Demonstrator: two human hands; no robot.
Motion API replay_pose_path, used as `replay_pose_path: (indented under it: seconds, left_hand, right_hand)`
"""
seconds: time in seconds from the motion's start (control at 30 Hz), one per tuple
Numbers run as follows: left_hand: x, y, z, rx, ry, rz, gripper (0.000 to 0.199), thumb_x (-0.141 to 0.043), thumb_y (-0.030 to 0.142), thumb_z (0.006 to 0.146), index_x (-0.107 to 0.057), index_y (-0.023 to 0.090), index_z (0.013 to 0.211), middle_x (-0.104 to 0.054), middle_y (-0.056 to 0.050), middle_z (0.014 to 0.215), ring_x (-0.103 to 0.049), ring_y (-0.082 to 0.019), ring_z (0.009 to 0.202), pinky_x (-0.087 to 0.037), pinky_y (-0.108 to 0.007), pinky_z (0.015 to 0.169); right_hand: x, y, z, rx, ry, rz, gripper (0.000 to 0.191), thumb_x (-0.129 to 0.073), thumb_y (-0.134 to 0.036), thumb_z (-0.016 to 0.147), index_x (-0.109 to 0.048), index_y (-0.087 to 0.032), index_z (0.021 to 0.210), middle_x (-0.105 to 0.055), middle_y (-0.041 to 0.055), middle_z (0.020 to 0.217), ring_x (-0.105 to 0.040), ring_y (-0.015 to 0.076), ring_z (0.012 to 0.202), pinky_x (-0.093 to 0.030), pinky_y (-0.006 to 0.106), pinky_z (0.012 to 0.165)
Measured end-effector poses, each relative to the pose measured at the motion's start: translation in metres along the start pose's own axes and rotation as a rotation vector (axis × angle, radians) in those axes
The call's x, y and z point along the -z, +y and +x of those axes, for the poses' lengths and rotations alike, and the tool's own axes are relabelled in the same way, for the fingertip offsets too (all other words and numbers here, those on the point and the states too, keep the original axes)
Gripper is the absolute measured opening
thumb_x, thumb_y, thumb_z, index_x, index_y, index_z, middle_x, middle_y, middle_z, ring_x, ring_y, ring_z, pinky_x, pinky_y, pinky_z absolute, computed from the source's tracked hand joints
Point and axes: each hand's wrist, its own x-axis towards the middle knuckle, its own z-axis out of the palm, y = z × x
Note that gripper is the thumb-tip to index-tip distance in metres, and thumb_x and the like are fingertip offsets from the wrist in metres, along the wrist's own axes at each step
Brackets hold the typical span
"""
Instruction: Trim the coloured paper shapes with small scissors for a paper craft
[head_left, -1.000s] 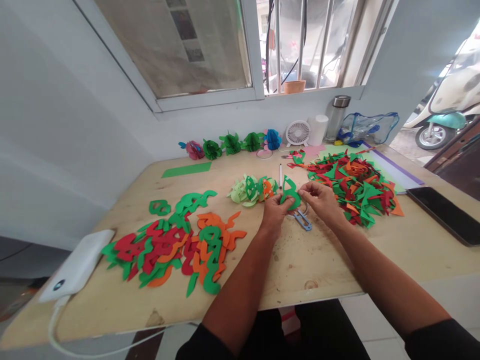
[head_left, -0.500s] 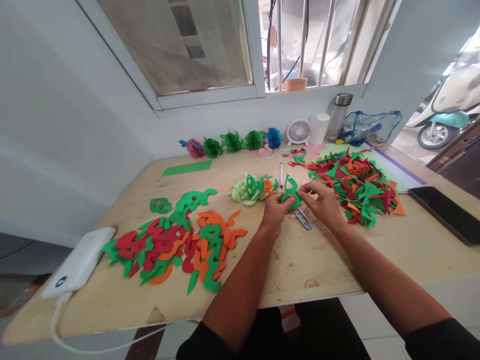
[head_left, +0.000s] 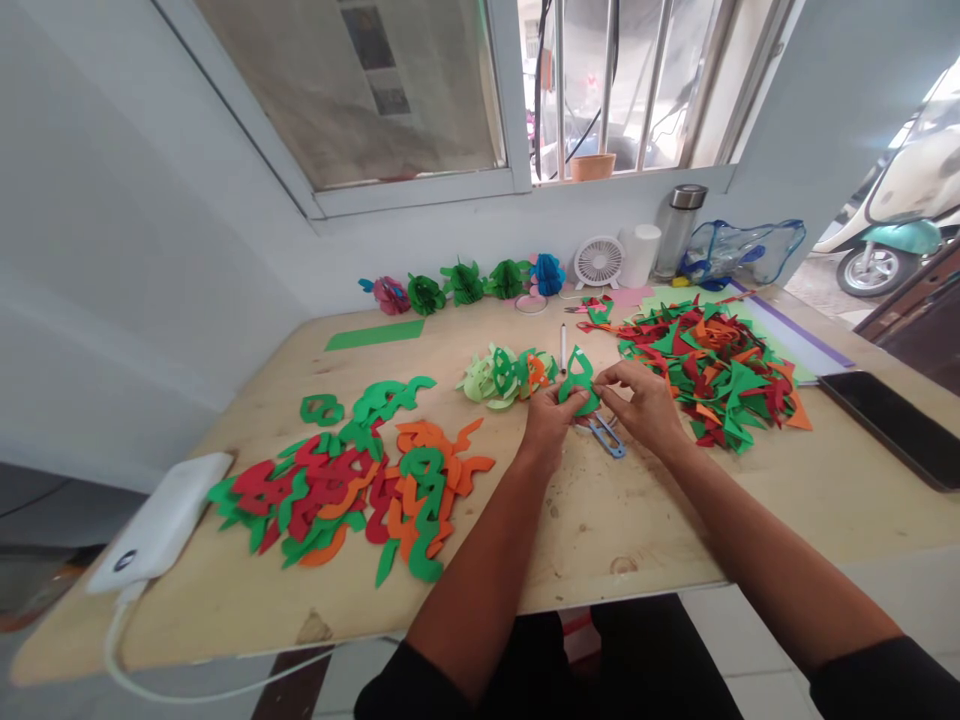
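The left hand [head_left: 547, 422] has its fingers clamped on the lower left part of a green paper cutout [head_left: 576, 384], which stands up, tilted, above the middle of the table [head_left: 600, 530]. The right hand [head_left: 642, 404] has its bent fingers at the cutout's right edge; whether they are closed on the paper, I cannot tell. Just below the cutout, partly covered, lies a blue slotted tool [head_left: 609, 440] (its exact kind is hard to make out). A white pen [head_left: 563, 345] lies just behind the cutout, and a light green cluster of cut paper [head_left: 480, 380] sits near the left hand, with darker green and orange pieces at its right end. Farther left spreads a pile of red, green and orange cutouts [head_left: 322, 490]. Beyond the right hand is a heap of paper scraps [head_left: 724, 370] in the same colours, with a black phone [head_left: 900, 425] lying to its right.
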Motion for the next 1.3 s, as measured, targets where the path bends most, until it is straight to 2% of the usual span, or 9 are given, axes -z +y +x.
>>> replay_pose_path:
  seconds: [0.27, 0.57, 0.73, 0.97, 1.3]
  left_hand:
    - [0.0006, -0.0005, -0.0003, -0.002, -0.002, -0.006, 0.033, -0.078, 0.033, 0.047, -0.056, 0.013, 0.062, -0.053, 0.004, 0.051, -0.054, -0.009, 0.047, -0.045, -0.023, 0.049]
    - [0.0008, -0.0024, 0.0031, 0.001, 0.034, -0.003, 0.035, -0.079, 0.034, 0.045, -0.056, 0.013, 0.061, -0.056, 0.003, 0.055, -0.055, -0.009, 0.049, -0.046, -0.022, 0.047]
    - [0.0007, -0.0021, 0.0016, 0.021, 0.025, 0.030, 0.031, -0.077, 0.031, 0.048, -0.058, 0.013, 0.064, -0.057, 0.003, 0.054, -0.055, -0.009, 0.045, -0.045, -0.021, 0.045]
    - [0.0005, -0.0010, 0.0004, 0.002, 0.019, 0.042, 0.028, -0.076, 0.029, 0.049, -0.058, 0.013, 0.061, -0.056, 0.002, 0.052, -0.052, -0.009, 0.044, -0.043, -0.021, 0.044]
    - [0.0053, -0.0006, 0.0015, -0.014, -0.039, 0.057, 0.026, -0.076, 0.029, 0.051, -0.059, 0.012, 0.061, -0.057, 0.000, 0.053, -0.055, -0.011, 0.047, -0.043, -0.022, 0.046]
  right_hand:
    - [0.0008, -0.0019, 0.0008, 0.027, -0.034, 0.015, 0.009, -0.056, -0.023, 0.080, -0.059, -0.021, 0.072, -0.063, 0.0038, 0.076, -0.054, 0.0180, 0.073, -0.042, 0.032, 0.069]
    - [0.0000, -0.0009, 0.0003, -0.021, 0.031, 0.006, 0.009, -0.055, -0.023, 0.080, -0.059, -0.022, 0.072, -0.062, 0.0033, 0.074, -0.055, 0.0184, 0.075, -0.042, 0.032, 0.070]
    - [0.0003, -0.0019, 0.0003, 0.021, 0.047, -0.033, 0.010, -0.055, -0.024, 0.080, -0.059, -0.022, 0.072, -0.061, 0.0038, 0.074, -0.055, 0.0194, 0.076, -0.042, 0.032, 0.070]
    - [-0.0010, -0.0007, -0.0010, 0.086, -0.009, -0.136, 0.010, -0.055, -0.023, 0.081, -0.061, -0.023, 0.073, -0.061, 0.0045, 0.075, -0.053, 0.0197, 0.075, -0.041, 0.032, 0.069]
    - [0.0015, 0.0026, 0.0009, 0.140, -0.075, -0.133, 0.014, -0.055, -0.025, 0.084, -0.062, -0.021, 0.073, -0.061, 0.0050, 0.075, -0.052, 0.0188, 0.073, -0.039, 0.031, 0.069]
